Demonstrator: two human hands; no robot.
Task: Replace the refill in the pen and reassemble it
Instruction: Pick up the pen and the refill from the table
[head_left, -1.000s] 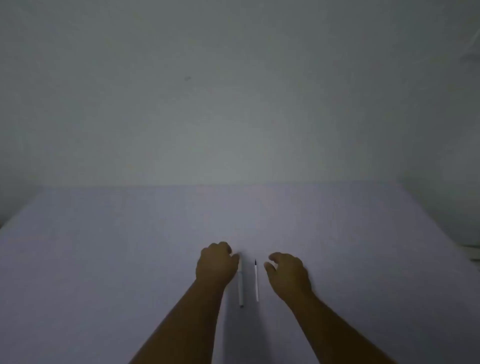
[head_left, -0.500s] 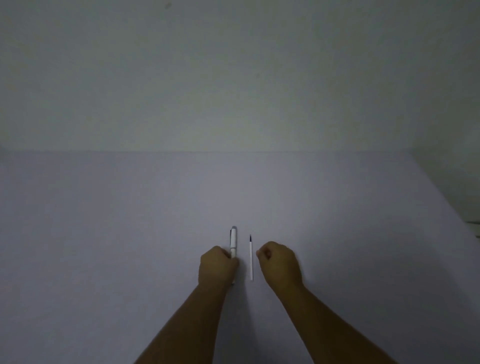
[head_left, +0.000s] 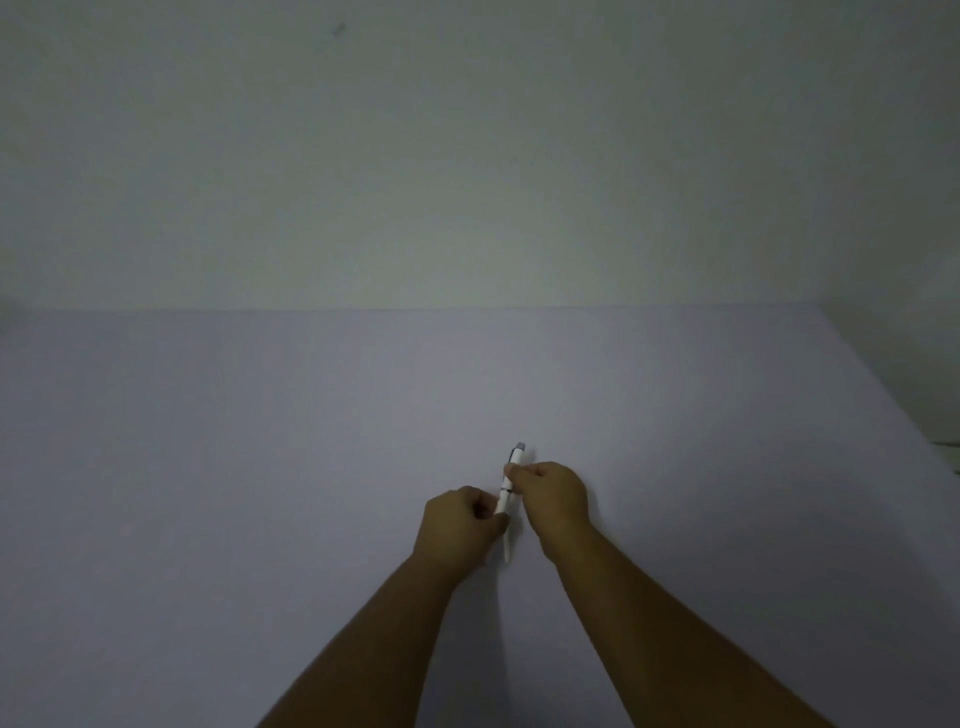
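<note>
- The white pen (head_left: 508, 493) is lifted just right of centre, lower frame, grey clicker up.
- Left hand (head_left: 460, 530) pinches its lower barrel; right hand (head_left: 553, 496) clamps the upper half.
- Light, stiff, slick plastic, I'd say: grip either side of the dark joint ring.
- The spare refill (head_left: 508, 548) peeks out below on the tabletop (head_left: 208, 467); dim light, tip hidden.

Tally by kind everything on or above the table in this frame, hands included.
Hands: 2, left hand and right hand, both with a grip on the pen
Pens: 1, white pen
Loose refills: 1, thin white refill on the table, partly hidden by the pen
Total: 4
</note>
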